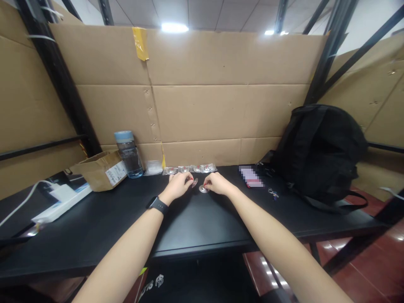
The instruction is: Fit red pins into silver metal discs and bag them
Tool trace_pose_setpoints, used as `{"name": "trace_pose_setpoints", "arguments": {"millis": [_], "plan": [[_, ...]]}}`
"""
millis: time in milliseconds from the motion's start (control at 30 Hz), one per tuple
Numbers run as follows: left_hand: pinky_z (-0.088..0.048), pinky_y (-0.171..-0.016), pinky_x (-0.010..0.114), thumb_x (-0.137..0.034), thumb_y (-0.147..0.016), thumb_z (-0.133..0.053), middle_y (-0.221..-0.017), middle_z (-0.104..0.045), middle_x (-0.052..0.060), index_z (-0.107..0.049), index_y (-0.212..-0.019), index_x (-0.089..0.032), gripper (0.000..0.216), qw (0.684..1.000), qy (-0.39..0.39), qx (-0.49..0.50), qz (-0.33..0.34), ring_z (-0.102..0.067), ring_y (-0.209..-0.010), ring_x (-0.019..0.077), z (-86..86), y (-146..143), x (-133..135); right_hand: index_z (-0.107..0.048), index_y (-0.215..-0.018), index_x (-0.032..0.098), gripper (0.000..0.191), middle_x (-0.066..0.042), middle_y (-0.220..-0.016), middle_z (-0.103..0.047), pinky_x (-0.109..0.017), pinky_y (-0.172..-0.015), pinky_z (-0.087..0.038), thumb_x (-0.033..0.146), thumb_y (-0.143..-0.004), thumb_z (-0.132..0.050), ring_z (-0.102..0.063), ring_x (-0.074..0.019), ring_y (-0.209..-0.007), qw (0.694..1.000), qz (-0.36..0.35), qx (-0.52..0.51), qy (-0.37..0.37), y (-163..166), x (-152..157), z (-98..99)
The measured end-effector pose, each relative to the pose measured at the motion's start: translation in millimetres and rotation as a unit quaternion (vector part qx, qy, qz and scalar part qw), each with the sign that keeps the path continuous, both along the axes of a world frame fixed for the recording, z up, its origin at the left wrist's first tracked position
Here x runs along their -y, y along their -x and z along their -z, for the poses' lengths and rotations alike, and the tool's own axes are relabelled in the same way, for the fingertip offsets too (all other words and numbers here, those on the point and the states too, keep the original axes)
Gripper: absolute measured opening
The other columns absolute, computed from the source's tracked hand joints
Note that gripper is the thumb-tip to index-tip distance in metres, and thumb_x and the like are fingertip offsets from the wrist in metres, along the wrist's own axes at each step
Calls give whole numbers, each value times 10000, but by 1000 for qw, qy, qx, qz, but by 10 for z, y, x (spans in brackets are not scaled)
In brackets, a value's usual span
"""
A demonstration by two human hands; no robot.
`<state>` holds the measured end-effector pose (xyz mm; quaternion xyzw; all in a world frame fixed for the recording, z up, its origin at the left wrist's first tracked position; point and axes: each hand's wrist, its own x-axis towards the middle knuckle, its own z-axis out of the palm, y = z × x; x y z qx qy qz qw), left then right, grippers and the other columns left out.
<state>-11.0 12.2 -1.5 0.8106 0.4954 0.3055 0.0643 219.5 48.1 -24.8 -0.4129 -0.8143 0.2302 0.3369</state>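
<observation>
Both of my arms reach out over a black table [104,227]. My left hand [180,184], with a black watch on its wrist, has its fingers curled and pinches a small clear piece [195,182]. My right hand [216,183] has its fingers closed on a small round silver disc [203,190] that lies on the table. The two hands almost meet. Just behind them a row of small clear packets [189,169] with red and silver parts lies along the cardboard wall.
A black backpack [318,151] stands at the right, with a phone [251,176] and keys [273,193] beside it. On the left are a water bottle [128,154], an open cardboard box [102,170] and a white power strip [59,202]. Cardboard walls [202,92] enclose the table.
</observation>
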Motion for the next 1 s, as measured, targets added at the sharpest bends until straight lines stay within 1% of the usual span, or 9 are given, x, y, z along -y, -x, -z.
{"name": "trace_pose_setpoints", "arguments": {"millis": [100, 200, 300, 367, 500, 633, 767, 867, 1000], "plan": [[-444, -954, 411, -275, -918, -604, -909, -778, 12, -694, -848, -250, 117, 999, 5, 30, -10, -699, -928, 250, 4, 5, -19, -712, -665, 206, 130, -28, -632, -713, -299, -661, -533, 131, -713, -807, -674, -192, -633, 999, 14, -43, 22, 28, 2, -29], [-479, -927, 402, -301, -920, -598, -939, -780, 27, -683, -891, -241, 108, 997, 11, 75, -17, -708, -937, 249, 35, 13, -68, -684, -754, 187, 89, -40, -690, -733, -299, -653, -576, 195, -813, -750, -712, -186, -663, 993, 18, -99, 54, 80, 27, -68], [-514, -911, 375, -324, -926, -587, -953, -778, 37, -669, -912, -227, 128, 992, 17, 123, -1, -721, -934, 230, 82, 17, -134, -638, -830, 171, 94, -72, -819, -752, -290, -673, -618, 222, -896, -682, -753, -173, -726, 985, 10, -150, 85, 154, 97, -117], [-530, -910, 358, -338, -932, -581, -961, -778, 41, -663, -913, -219, 146, 989, 21, 148, 21, -726, -931, 217, 108, 12, -168, -623, -864, 167, 97, -90, -927, -746, -284, -667, -639, 229, -912, -679, -769, -171, -747, 973, 3, -194, 126, 203, 163, -150], [-542, -920, 345, -345, -937, -579, -991, -777, 54, -669, -919, -211, 163, 982, 29, 176, 61, -728, -955, 212, 130, -16, -175, -608, -881, 165, 141, -94, -1021, -715, -268, -615, -658, 233, -895, -731, -782, -180, -730, 929, -11, -291, 229, 272, 273, -186], [-545, -914, 348, -340, -919, -610, -970, -779, 55, -693, -904, -209, 156, 981, 35, 177, 77, -729, -943, 218, 119, -40, -133, -566, -883, 172, 186, -90, -975, -728, -283, -643, -667, 225, -901, -743, -789, -196, -734, 904, -24, -328, 275, 289, 305, -186], [-542, -906, 345, -337, -914, -617, -968, -779, 51, -715, -899, -211, 161, 985, 24, 158, 68, -721, -938, 219, 90, -40, -92, -589, -934, 172, 222, -99, -982, -739, -298, -708, -667, 314, -907, -757, -796, -210, -762, 881, -53, -343, 321, 266, 304, -185], [-541, -887, 333, -346, -919, -609, -970, -779, 44, -724, -906, -214, 175, 989, 12, 135, 57, -717, -923, 214, 62, -37, -59, -604, -930, 171, 300, -104, -1017, -737, -318, -763, -665, 376, -859, -811, -795, -213, -783, 873, -73, -350, 332, 240, 302, -177], [-534, -881, 310, -356, -923, -602, -980, -785, 23, -734, -925, -227, 185, 994, 5, 101, 50, -718, -914, 201, 22, -47, -22, -587, -960, 195, 376, -67, -1002, -737, -348, -795, -659, 358, -785, -877, -789, -202, -784, 873, -88, -348, 329, 210, 305, -176]]}}
